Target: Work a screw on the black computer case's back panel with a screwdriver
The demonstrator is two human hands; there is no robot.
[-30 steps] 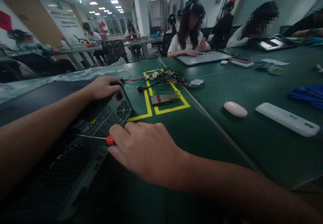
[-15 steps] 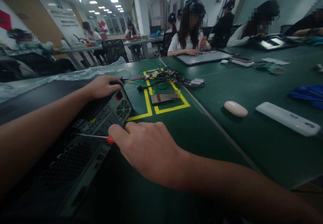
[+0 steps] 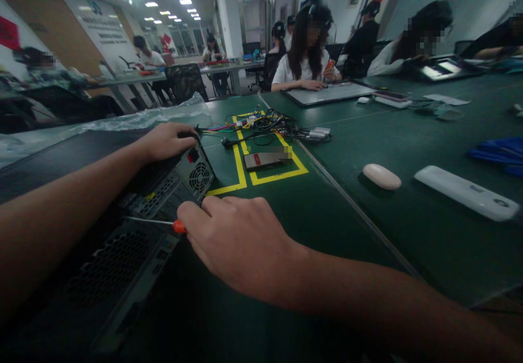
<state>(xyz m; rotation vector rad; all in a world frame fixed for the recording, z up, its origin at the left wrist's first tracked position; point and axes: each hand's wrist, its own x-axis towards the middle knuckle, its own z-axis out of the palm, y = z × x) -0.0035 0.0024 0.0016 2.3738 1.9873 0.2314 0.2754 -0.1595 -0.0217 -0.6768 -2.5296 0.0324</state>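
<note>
A dark computer case [image 3: 81, 153] lies at the left, with its rear panel and round fan grille facing my right side. My left hand [image 3: 169, 140] presses on its top, fingers curled over the far edge beside the power supply. In my right hand [image 3: 241, 237] is a screwdriver [image 3: 180, 226], its red-orange handle mostly hidden inside the closed fist. The thin metal shaft points left, and its tip reaches the rear panel just above the honeycomb vent; exactly what it touches is too dark to make out.
Beyond the case, bundled cables [image 3: 281, 123] and a small box [image 3: 267, 159] lie by yellow tape. On the right are a pale oval object [image 3: 382, 176], a long white device [image 3: 466, 191] and blue cloth [image 3: 498, 153]. Clear plastic sheeting [image 3: 163, 113] lies behind the case. Co-workers sit across the table.
My right hand and the screwdriver handle have shifted very slightly to the right, the shaft still against the panel. My left hand stays in place on the case.
</note>
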